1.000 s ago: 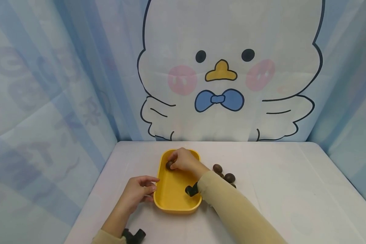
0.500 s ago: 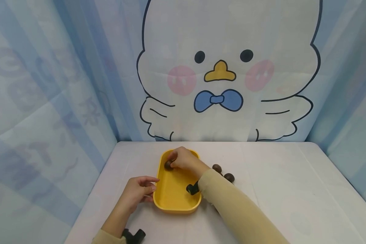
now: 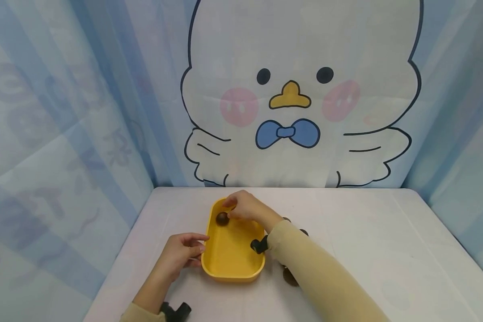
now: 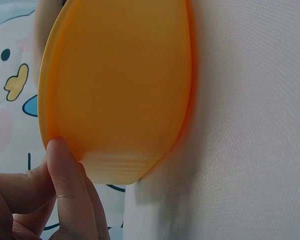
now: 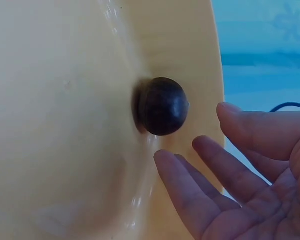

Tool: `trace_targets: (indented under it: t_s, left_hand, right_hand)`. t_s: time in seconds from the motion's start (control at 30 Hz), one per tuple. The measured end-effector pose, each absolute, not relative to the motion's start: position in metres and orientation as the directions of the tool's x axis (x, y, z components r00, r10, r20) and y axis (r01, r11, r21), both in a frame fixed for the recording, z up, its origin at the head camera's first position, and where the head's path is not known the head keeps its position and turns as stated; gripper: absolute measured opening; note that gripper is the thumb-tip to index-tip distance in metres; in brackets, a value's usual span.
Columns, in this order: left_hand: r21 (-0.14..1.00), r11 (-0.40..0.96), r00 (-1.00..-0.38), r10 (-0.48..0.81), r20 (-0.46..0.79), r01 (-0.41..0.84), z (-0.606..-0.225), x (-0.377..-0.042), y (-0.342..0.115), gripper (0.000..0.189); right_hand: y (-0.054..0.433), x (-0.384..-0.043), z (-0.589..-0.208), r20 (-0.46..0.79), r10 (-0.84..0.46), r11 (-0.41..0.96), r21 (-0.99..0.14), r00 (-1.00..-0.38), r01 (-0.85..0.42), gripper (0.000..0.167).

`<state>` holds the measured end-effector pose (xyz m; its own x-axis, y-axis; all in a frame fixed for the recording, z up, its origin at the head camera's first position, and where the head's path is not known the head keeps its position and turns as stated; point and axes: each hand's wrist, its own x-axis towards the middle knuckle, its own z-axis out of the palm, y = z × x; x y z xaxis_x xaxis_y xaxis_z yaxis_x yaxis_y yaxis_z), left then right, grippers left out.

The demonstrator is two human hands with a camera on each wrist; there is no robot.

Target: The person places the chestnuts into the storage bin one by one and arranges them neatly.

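A shallow yellow tray [image 3: 233, 268] stands on the white table. Inside it, near the far left corner, lies a glossy dark brown ball [image 3: 222, 218], nut-like in look. My right hand [image 3: 245, 208] hovers over the tray's far end beside this ball. In the right wrist view a gap shows between the ball [image 5: 164, 106] and the spread fingertips [image 5: 165, 162], with nothing held. At the tray's left side my left hand [image 3: 184, 250] rests with fingers loosely extended. Its fingertips [image 4: 57, 147] touch the tray's outer wall [image 4: 120, 90] near the rim in the left wrist view.
More brown balls lie right of the tray, mostly hidden by the right sleeve [image 3: 322, 273]; one ball [image 3: 290, 277] shows below it and others peek out above. A cartoon-printed curtain [image 3: 290, 161] rises behind the table [image 3: 366, 232].
The right fingers have let go of the brown ball and drawn slightly up and right, leaving it in the tray's far left corner. The left hand has stayed in place.
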<state>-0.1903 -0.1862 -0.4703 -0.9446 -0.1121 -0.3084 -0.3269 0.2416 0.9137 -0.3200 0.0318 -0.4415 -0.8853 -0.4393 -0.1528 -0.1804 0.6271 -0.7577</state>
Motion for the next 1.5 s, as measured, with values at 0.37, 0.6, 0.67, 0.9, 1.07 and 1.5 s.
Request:
trace_targets:
  t_s: [0.37, 0.6, 0.67, 0.9, 1.07, 1.5]
  left_hand:
    - [0.91, 0.24, -0.941, -0.111, -0.321, -0.338, -0.471, -0.191, -0.186, 0.03]
    - [0.906, 0.243, -0.938, -0.121, -0.325, -0.346, -0.471, -0.191, -0.186, 0.031]
    - [0.907, 0.243, -0.938, -0.123, -0.323, -0.344, -0.471, -0.191, -0.186, 0.031]
    - [0.913, 0.236, -0.942, -0.119, -0.313, -0.333, -0.471, -0.192, -0.186, 0.031]
    - [0.911, 0.236, -0.941, -0.109, -0.321, -0.338, -0.47, -0.191, -0.186, 0.03]
    - [0.908, 0.24, -0.938, -0.117, -0.325, -0.344, -0.471, -0.192, -0.186, 0.03]
  right_hand:
    - [0.048, -0.318, -0.428, -0.169, -0.477, 0.563, -0.813, -0.862, -0.152, 0.038]
    - [0.055, -0.316, -0.42, -0.156, -0.49, 0.56, -0.81, -0.857, -0.172, 0.039]
    - [0.059, -0.315, -0.418, -0.149, -0.494, 0.56, -0.808, -0.857, -0.182, 0.04]
    - [0.075, -0.313, -0.41, -0.146, -0.486, 0.553, -0.815, -0.862, -0.174, 0.041]
    - [0.092, -0.308, -0.402, -0.149, -0.489, 0.536, -0.829, -0.86, -0.161, 0.042]
    - [0.131, -0.295, -0.392, -0.107, -0.463, 0.535, -0.825, -0.88, -0.181, 0.042]
